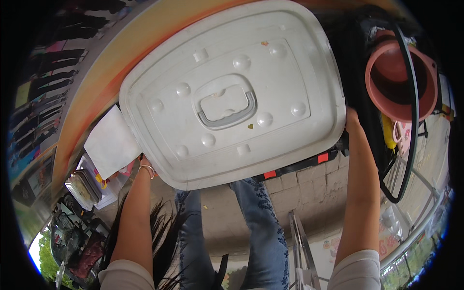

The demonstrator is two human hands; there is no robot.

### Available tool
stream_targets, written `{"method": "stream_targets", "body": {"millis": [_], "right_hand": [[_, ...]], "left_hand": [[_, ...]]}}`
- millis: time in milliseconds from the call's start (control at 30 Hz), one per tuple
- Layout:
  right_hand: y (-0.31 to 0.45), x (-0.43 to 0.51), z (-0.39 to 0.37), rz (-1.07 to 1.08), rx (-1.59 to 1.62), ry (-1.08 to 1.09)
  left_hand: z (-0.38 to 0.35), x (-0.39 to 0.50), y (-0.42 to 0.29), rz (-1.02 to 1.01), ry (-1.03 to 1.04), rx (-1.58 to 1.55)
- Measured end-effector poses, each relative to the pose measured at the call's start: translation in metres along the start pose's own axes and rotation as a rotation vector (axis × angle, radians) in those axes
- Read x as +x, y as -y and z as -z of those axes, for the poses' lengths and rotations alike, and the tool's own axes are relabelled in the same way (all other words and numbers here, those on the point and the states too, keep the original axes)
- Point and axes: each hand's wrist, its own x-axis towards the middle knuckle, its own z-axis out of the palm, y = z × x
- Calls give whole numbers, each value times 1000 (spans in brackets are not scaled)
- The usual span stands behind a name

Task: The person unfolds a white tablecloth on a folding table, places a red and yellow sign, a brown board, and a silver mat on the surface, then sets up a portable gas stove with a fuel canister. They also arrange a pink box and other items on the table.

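A large off-white plastic storage box fills the middle of the view, its lid facing me. The lid has a grey folding handle, several round bumps and a small gold heart sticker. My left hand, with a bangle at the wrist, is at the box's lower left edge. On the right edge is my right hand. Both hands hold the box between them, and their fingers are mostly hidden by it.
Left of the box are a white sheet and clear lidded food containers. A pink bucket stands at the right behind a black-rimmed frame. Below are a black item with red patches, metal legs and paving.
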Motion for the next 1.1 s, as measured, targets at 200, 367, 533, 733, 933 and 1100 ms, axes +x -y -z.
{"method": "stream_targets", "body": {"millis": [200,367,533,733,933,1100], "right_hand": [[-87,-168,-29,346,-328,-686],[-115,-239,-124,-301,460,-167],[-127,-232,-145,-306,446,-517],[-180,-304,-93,-217,694,-606],[-273,-424,-76,-439,1195,-658],[-410,-470,-69,-686,1538,-895]], "left_hand": [[-6,-46,64,-209,355,-379],[-12,-64,96,-111,371,-229],[-11,-42,85,-43,251,56],[-18,-28,79,-172,302,164],[-25,-23,72,-244,342,174],[-20,8,76,-352,385,4]]}}
